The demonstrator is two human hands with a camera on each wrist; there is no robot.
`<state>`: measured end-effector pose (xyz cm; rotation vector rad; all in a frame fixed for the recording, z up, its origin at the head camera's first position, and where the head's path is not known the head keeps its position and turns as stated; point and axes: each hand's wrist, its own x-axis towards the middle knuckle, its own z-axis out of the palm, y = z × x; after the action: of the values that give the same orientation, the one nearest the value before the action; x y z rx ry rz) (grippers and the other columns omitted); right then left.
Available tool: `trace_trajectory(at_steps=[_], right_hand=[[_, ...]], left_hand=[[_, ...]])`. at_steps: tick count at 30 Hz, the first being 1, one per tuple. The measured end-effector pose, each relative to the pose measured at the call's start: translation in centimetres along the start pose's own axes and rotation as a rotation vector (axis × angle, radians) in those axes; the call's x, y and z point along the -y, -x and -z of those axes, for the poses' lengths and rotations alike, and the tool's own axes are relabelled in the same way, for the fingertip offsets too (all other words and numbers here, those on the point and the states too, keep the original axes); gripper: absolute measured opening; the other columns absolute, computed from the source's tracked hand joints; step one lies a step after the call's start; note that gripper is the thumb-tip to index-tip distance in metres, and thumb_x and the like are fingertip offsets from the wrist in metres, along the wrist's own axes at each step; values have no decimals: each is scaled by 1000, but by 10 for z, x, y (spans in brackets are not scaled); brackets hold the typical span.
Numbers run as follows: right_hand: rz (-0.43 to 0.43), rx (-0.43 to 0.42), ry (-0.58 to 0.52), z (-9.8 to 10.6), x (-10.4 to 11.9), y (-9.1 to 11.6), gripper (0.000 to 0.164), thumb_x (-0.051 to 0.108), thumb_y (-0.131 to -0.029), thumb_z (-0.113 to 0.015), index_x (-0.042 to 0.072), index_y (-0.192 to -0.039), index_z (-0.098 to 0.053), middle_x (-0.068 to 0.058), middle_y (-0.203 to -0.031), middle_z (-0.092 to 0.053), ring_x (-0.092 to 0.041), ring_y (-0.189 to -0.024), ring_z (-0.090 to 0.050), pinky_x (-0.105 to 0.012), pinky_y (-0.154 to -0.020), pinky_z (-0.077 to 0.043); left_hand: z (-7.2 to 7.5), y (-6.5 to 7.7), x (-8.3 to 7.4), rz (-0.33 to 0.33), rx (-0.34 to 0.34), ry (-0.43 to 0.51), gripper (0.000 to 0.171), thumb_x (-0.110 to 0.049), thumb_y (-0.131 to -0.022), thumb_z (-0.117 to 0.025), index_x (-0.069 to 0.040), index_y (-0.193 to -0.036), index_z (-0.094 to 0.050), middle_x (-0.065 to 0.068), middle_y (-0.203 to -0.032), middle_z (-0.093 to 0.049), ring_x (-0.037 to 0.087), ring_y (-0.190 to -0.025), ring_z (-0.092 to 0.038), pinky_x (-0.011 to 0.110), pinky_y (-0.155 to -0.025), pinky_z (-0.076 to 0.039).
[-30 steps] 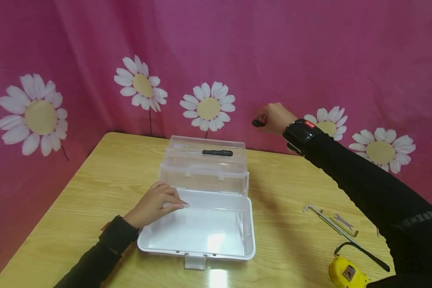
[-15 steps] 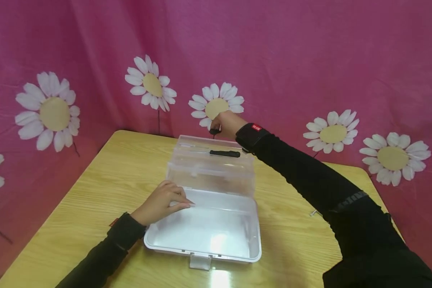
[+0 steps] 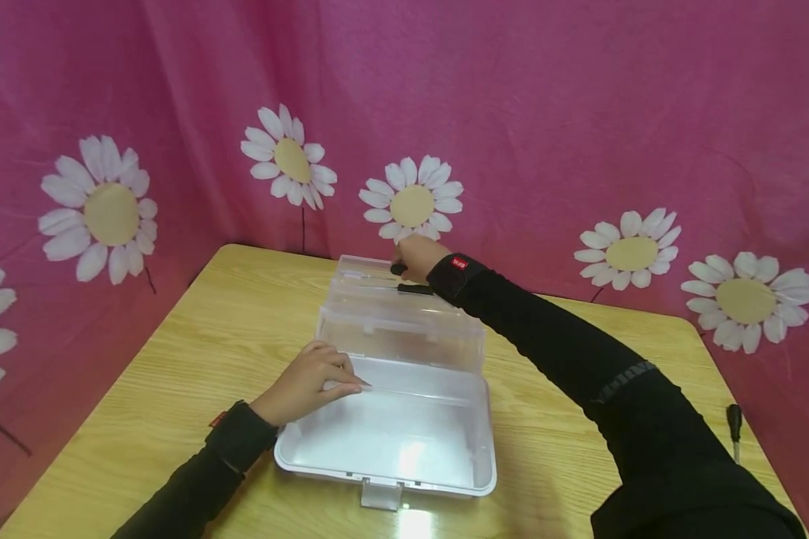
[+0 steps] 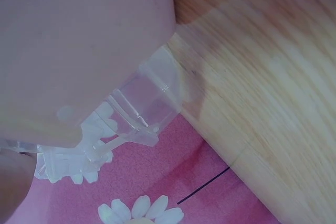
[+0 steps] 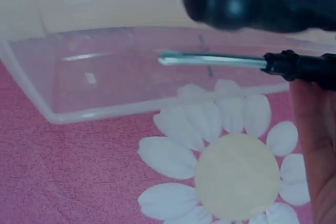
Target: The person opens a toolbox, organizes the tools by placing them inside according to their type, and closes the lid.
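Observation:
A white plastic toolbox stands on the table, its clear lid folded back behind it. My left hand holds the left wall, fingers bent over the rim and thumb and index tips close together inside. Its palm side is hidden in the head view. My right hand is over the far part of the lid and grips a screwdriver by its black handle; the metal shaft shows in the right wrist view. In the lid lies a second black-handled screwdriver, partly covered by my right hand and wrist.
A slender pale-ended tool also lies in the lid. Another black-handled tool is near the table's right edge. My right sleeve covers part of the table. A pink flowered curtain hangs right behind the table.
My right hand has swung left and down from beside the curtain to over the lid, carrying the screwdriver. The left hand keeps its place on the box. The head view has shifted slightly.

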<state>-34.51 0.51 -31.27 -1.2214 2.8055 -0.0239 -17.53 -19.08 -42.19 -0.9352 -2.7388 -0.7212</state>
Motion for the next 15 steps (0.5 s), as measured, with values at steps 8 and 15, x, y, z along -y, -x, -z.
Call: trace_trajectory(at_steps=[8, 15], right_hand=[[15, -18, 58, -9, -6, 1, 18, 1, -79, -70, 3, -97, -74, -10, -93, -73, -25, -90, -66, -34, -86, -51], [5, 4, 86, -12, -3, 4, 17, 2, -80, -71, 6, -96, -75, -9, -94, -73, -24, -88, -66, -33, -85, -52]], left_hand=[[-1, 0, 3, 14, 9, 19, 15, -34, -85, -66, -26, -91, -77, -14, -78, -61, 4, -84, -53, 36, -92, -37], [-2, 0, 3, 14, 10, 24, 16, -35, -85, -65, -26, -92, -77, -14, -80, -62, 5, -85, -53, 38, -96, -36]])
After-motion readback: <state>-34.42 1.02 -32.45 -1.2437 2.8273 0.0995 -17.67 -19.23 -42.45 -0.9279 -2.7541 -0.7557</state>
